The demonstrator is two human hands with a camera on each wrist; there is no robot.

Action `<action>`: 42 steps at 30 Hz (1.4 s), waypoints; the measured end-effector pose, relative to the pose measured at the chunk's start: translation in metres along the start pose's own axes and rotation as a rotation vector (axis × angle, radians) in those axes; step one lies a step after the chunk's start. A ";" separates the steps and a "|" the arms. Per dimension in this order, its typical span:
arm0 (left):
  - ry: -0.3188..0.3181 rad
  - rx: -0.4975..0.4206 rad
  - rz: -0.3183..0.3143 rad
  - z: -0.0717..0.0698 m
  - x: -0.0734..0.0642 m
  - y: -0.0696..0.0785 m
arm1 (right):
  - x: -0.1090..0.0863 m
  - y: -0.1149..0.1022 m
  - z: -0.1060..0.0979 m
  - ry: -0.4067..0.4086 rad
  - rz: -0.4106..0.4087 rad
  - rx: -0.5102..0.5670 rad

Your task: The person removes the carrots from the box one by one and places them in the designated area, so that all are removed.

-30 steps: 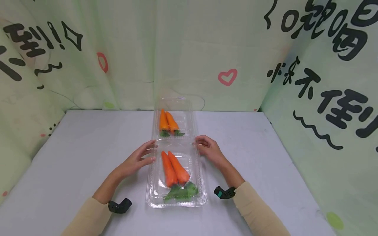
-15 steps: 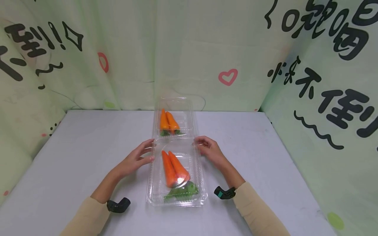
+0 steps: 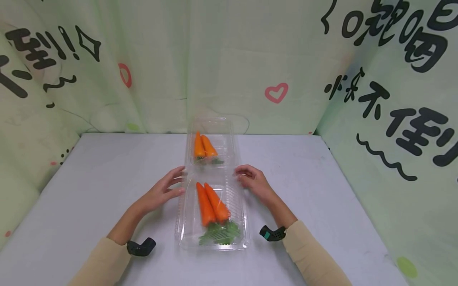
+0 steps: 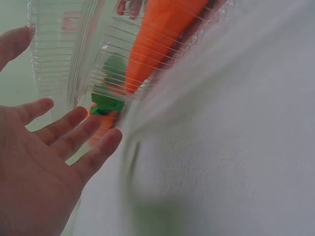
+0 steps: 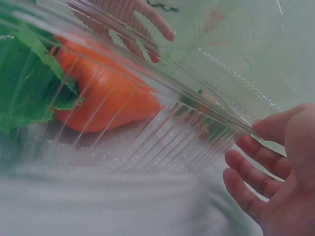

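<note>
Clamshell (image 3: pixel 212 222), two carrots (image 3: pixel 212 203) inside, lying mid-table with lid up, as relaxed left hand (image 3: pixel 162 192) and right hand (image 3: pixel 253 182) are flanking its hinge, closing undone.

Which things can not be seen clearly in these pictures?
- Head view: whether the left hand or right hand touches the clear box; too small.
- Head view: far carrots, real or mirrored in the lid; unclear.
- Left wrist view: table; blurred.
- Right wrist view: carrots smeared by ribbed plastic.

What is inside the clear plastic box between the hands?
The clear box holds two carrots with green leaves. Its raised lid shows their reflection. Whatever lies under the carrots is covered.
</note>
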State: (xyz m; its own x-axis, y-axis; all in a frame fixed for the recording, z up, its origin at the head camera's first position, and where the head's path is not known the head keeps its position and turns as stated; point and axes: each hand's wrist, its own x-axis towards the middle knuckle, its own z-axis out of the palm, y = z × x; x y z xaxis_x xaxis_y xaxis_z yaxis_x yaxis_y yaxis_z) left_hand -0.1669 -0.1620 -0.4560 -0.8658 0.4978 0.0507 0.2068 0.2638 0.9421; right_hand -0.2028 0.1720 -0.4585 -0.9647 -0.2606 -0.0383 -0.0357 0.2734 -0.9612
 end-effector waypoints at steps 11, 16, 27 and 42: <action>0.020 0.023 -0.038 -0.001 0.000 0.004 | 0.000 -0.003 0.001 -0.017 0.011 0.024; 0.026 0.021 -0.018 -0.003 -0.001 0.003 | 0.001 -0.002 0.002 -0.012 0.015 0.014; 0.050 -0.006 -0.037 -0.009 -0.003 0.008 | 0.002 -0.001 0.003 -0.007 0.014 0.021; 0.049 -0.075 -0.023 -0.016 0.000 0.009 | -0.002 -0.004 0.001 0.016 0.018 0.020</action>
State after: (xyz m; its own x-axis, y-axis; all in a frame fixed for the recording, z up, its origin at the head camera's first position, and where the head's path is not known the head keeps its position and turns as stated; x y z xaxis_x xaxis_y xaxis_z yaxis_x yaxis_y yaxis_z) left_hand -0.1720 -0.1732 -0.4423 -0.8916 0.4508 0.0431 0.1534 0.2110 0.9654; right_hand -0.2002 0.1704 -0.4553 -0.9692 -0.2409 -0.0517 -0.0129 0.2593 -0.9657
